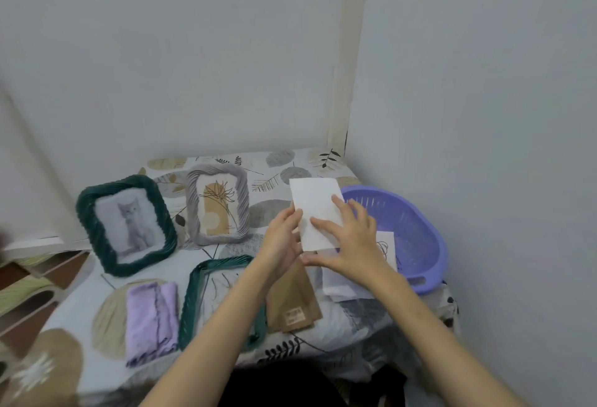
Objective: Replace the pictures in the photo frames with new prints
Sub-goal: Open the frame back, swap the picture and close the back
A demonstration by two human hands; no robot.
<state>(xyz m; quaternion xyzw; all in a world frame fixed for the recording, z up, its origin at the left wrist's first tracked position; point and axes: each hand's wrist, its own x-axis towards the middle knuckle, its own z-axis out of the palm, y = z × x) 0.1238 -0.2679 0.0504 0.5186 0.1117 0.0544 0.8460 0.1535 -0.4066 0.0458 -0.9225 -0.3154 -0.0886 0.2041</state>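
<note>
Head view, nearest first: a folded lilac cloth lies beside a dark green frame flat on the leaf-patterned table, with brown paper to its right. Above these, both hands hold up a white print, blank side showing: the left hand pinches its left edge, the right hand lies spread over its face, thumb beneath. Behind, a purple basket, a green cat frame and a grey frame stand.
</note>
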